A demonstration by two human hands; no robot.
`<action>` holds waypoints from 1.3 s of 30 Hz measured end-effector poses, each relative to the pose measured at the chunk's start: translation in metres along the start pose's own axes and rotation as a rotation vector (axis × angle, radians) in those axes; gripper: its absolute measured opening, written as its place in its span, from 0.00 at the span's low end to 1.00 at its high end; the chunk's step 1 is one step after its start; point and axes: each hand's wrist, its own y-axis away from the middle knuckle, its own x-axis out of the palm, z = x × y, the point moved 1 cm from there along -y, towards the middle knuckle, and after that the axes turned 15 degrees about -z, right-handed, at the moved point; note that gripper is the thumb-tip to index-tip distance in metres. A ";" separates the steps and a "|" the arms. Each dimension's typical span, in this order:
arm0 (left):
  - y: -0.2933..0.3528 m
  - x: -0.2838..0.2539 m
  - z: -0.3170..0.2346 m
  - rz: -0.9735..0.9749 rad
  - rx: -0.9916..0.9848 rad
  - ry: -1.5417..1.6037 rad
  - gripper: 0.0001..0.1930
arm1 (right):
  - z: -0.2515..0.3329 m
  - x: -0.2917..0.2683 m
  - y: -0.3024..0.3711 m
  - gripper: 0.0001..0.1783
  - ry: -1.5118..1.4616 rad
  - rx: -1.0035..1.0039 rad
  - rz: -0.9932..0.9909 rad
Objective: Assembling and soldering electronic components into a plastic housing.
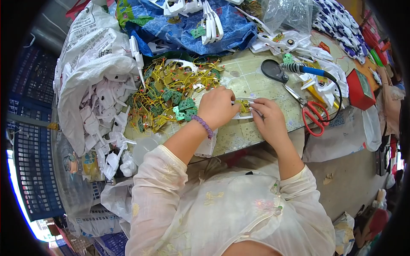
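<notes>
My left hand (217,107) and my right hand (268,116) meet over the worktable (256,83). Between them they hold a white plastic part (242,107) with yellow wires and a small circuit board inside it. My left hand grips its left side; the fingers of my right hand pinch its right end. A purple bead bracelet (203,125) is on my left wrist. Just left of my left hand lies a pile of small green circuit boards with yellow wires (171,96).
A soldering iron (305,69) rests beside a black oval stand (274,71). Red-handled scissors (311,112) lie to the right, and a red box (360,88) beyond them. White plastic parts fill a sack (94,94) at left. A blue bag (192,30) sits behind.
</notes>
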 end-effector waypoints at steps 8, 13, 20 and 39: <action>-0.010 0.004 0.005 0.150 -0.223 0.217 0.12 | -0.002 0.002 0.003 0.09 -0.038 0.033 -0.033; -0.012 0.008 0.012 0.052 -0.256 0.506 0.10 | -0.002 0.002 0.004 0.09 -0.061 0.091 -0.035; -0.004 -0.015 -0.006 0.010 -0.241 0.498 0.08 | -0.002 0.000 0.005 0.08 -0.068 0.073 -0.019; 0.021 -0.028 0.034 0.110 0.295 0.212 0.36 | 0.009 -0.003 0.005 0.20 -0.780 0.757 0.112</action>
